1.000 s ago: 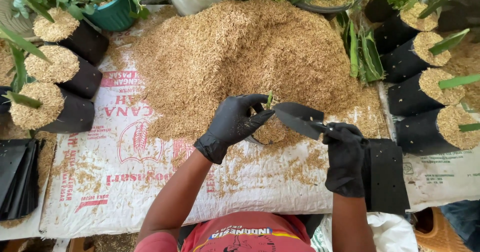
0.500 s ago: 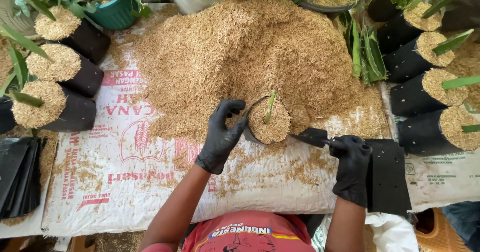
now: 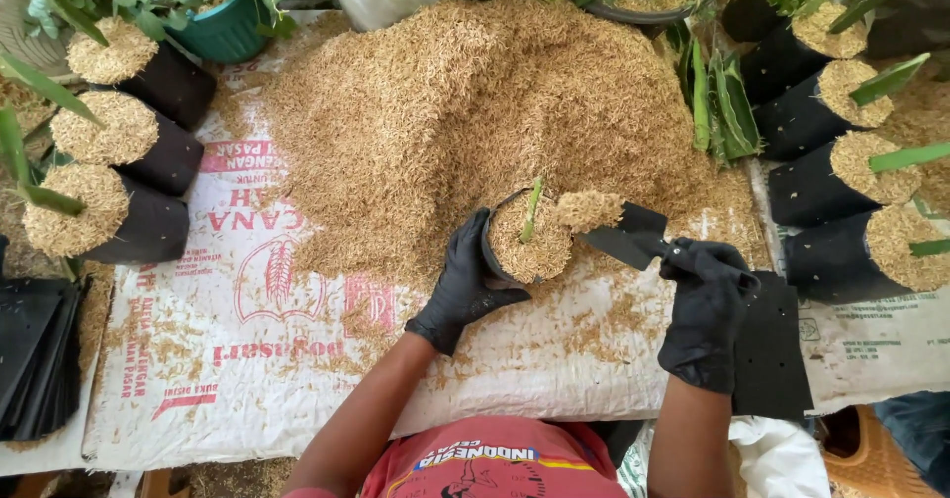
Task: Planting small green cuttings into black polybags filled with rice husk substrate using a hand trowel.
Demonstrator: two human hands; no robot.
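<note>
A heap of rice husk covers a printed white sack, flanked by filled black grow bags, a teal pot and flat empty bags.

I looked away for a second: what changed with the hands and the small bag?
The right hand brought the trowel up from beside the bag, now loaded with husk at its rim. The left hand closed back around the bag's side. The husk pile and filled bags stayed put.

Three filled black grow bags lie on the left, four on the right. One trowel, two gloved hands
</note>
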